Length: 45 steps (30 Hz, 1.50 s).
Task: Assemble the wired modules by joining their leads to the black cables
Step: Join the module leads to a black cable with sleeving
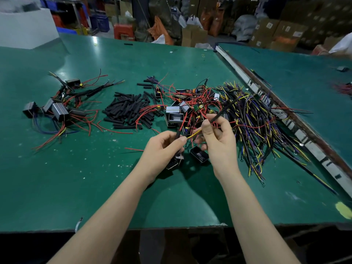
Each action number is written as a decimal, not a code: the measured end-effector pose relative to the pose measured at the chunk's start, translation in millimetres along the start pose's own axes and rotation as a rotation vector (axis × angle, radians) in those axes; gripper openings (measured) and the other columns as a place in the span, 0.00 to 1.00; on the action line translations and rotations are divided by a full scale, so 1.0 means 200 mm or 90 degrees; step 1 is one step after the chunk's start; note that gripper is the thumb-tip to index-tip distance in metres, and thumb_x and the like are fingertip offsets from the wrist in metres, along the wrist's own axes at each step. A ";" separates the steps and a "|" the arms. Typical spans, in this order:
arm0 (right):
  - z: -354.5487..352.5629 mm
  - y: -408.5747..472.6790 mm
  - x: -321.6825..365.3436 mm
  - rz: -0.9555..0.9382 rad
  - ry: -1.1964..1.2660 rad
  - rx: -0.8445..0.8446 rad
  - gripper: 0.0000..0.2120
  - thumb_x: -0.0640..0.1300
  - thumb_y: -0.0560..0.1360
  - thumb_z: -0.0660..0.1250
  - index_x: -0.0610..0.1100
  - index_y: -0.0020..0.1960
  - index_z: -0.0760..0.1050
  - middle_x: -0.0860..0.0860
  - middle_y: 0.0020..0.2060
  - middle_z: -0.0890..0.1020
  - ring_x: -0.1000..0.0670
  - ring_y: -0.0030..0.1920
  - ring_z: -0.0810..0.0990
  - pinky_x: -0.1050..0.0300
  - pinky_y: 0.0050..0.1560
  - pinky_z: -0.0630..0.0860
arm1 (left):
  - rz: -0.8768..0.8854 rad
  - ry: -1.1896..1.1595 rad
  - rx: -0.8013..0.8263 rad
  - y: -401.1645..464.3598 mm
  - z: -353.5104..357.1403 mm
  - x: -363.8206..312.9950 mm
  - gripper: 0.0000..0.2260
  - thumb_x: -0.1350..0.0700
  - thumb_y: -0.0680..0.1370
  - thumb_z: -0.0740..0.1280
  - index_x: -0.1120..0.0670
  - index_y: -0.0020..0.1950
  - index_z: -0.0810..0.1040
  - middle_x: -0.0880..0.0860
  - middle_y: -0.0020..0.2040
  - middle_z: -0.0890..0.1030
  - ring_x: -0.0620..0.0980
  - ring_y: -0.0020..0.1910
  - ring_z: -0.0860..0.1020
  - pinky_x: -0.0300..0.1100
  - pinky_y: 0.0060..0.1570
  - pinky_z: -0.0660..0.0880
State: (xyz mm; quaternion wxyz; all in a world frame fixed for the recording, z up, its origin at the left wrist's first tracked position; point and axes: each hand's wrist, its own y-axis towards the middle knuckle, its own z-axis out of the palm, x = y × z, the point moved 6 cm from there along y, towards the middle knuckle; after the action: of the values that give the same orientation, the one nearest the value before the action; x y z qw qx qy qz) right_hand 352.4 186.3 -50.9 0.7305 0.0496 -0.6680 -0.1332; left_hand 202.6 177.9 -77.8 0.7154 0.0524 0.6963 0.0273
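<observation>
My left hand pinches the red lead of a small black module that hangs under its palm. My right hand grips a black cable that slants up to the right, its yellow wire reaching toward my left fingertips. Another black module lies on the green table between my wrists. Loose modules with red leads are heaped just beyond my hands. A big tangle of black cables with yellow and purple wires spreads to the right.
A pile of short black sleeve tubes lies left of centre. Several joined modules with cables sit at the far left. A second green table adjoins on the right behind a raised rail. Boxes and crates fill the background.
</observation>
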 end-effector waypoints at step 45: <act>-0.10 -0.03 0.01 -0.104 -0.206 -0.123 0.01 0.48 0.79 0.65 0.53 0.49 0.74 0.52 0.41 0.83 0.54 0.42 0.80 0.54 0.46 0.77 | -0.048 -0.117 -0.049 0.01 -0.04 -0.02 0.09 0.61 0.77 0.66 0.52 0.37 0.78 0.47 0.27 0.74 0.44 0.27 0.71 0.33 0.29 0.72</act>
State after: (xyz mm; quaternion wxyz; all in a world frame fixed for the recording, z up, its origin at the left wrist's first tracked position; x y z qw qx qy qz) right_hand 370.8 178.1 -51.7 0.6016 0.0108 -0.7547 -0.2615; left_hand 193.9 179.8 -74.3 0.7780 0.0011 0.6278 0.0220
